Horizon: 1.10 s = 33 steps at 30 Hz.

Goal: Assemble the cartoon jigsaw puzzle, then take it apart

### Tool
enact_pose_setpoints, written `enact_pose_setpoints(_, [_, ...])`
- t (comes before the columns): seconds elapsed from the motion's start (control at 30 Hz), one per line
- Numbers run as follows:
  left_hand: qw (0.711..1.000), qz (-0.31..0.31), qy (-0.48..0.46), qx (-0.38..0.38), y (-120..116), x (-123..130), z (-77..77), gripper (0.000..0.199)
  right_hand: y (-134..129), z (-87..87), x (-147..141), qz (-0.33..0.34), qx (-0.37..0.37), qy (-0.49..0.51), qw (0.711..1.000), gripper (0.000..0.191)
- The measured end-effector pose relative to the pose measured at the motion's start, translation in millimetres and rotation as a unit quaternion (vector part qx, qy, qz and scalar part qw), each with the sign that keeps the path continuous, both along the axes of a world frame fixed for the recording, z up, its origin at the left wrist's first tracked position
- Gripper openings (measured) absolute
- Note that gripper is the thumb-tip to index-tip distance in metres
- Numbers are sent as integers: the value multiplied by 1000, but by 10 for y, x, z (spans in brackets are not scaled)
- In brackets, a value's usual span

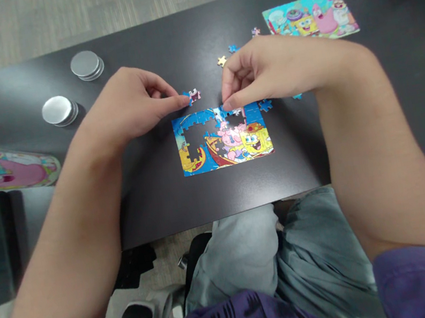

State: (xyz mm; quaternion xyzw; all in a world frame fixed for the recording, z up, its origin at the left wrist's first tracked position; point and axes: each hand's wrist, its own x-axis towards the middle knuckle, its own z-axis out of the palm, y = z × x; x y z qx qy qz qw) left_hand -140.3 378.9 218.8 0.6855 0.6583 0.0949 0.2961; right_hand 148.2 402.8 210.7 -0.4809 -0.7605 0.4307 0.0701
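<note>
Fingers on the left hand [128, 103] are pinched nearly together right at a loose pink-and-blue piece [194, 96], can't tell if it's properly gripped or just touched. The right hand [262, 67] has its thumb and fingertips bunched close at the top edge of the jigsaw [232, 138], no idea if there's a piece in there. I'd call this the fitting stage: the jigsaw lies flat, partly built, with gaps left, middle and upper right, so imo the next move calls for matching tabs without nudging its neighbours. Decent open tabletop [203, 198] toward the near edge, tighter around the right hand with loose pieces [222, 62] and a picture panel [311, 17]
</note>
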Motion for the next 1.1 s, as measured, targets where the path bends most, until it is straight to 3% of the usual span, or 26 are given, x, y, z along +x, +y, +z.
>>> enact_pose_setpoints(0.17, [990, -60, -112, 66, -46, 7, -92, 42, -8, 26, -2, 0, -11, 12, 1000, 23])
enact_pose_setpoints(0.27, [984, -91, -134, 75, -90, 84, -128, 37, -14, 42, -6, -1, -7, 8, 1000, 22])
enact_pose_setpoints(0.43, [986, -92, -114, 81, -136, 201, -169, 27, -5, 41, 5, 11, 6, 8, 1000, 23])
enact_pose_setpoints(1.1, [988, -79, -125, 38, -139, 245, -248, 28, -4, 58, 19, 12, 9, 9, 1000, 24])
